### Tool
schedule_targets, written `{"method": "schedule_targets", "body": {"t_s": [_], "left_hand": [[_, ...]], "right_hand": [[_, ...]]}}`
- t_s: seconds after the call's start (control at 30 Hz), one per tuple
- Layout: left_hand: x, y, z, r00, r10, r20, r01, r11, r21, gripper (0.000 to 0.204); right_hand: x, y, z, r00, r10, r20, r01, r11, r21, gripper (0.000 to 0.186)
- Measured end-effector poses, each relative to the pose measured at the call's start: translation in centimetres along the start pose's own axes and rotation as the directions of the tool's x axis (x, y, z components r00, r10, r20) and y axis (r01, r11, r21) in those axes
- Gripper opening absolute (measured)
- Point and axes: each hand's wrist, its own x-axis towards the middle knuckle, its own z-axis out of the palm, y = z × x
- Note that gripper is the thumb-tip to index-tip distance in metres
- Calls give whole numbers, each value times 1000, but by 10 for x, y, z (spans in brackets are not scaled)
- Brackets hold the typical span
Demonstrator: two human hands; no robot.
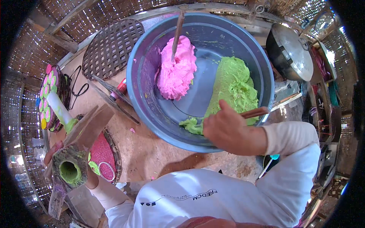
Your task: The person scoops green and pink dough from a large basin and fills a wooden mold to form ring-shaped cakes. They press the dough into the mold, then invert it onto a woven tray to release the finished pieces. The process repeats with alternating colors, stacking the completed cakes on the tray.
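Note:
My right hand (230, 127) is closed round a wooden stick (253, 113) at the green dough mound (232, 83) in a large blue-grey tub (133, 76). A pink dough mound (175, 72), with an upright wooden stick (177, 34) in it, lies in the tub's left half. At lower left my left hand (52, 152), partly hidden, grips a wooden press (91, 125) with a green-smeared round opening (70, 171). A white cylinder (59, 106) with a green-smeared end lies just above the press.
Behind lie a woven tray (110, 49) and red tool (121, 86). At left stands a tray of colourful rounds (49, 83); below, a pink-covered tray (102, 152) holds a ring (106, 170). A lidded pot (289, 51) is at right. The worktable (144, 159) surrounds the tub.

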Motion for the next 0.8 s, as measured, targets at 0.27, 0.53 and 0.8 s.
{"method": "schedule_targets", "body": {"t_s": [0.27, 0.53, 0.8], "left_hand": [[4, 0, -6, 1000, 23, -12, -23, 1000, -12, 35], [-6, -13, -10, 1000, -17, -24, 18, 997, 71, 31], [-13, -21, -18, 998, -60, -15, 61, 997, 36, 39]], "right_hand": [[4, 2, -10, 985, 33, 168, -40, 999, 36, 7], [17, 13, 30, 997, 70, 41, -70, 997, 17, 7], [12, 15, 23, 985, 37, 168, -38, 999, 2, 8]]}}
